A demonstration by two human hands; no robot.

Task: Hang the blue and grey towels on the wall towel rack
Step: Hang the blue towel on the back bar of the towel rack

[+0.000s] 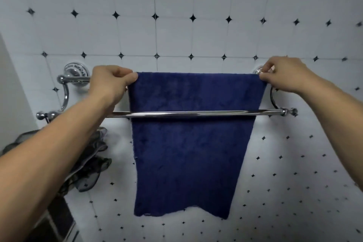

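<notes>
A dark blue towel [188, 143] hangs over the rear bar of a chrome double towel rack [176, 114] on the tiled wall. It drops behind the front bar and ends well below it. My left hand [112, 82] pinches the towel's top left corner. My right hand [282, 73] pinches the top right corner, close to the right wall mount. The rear bar is hidden under the towel between my hands. No grey towel shows in this view.
A dark sheer ruffled cloth [88, 165] hangs from the rack's left end, partly behind my left forearm. The wall [176, 25] is white tile with small black diamonds. A dark fixture [55, 224] sits at the lower left.
</notes>
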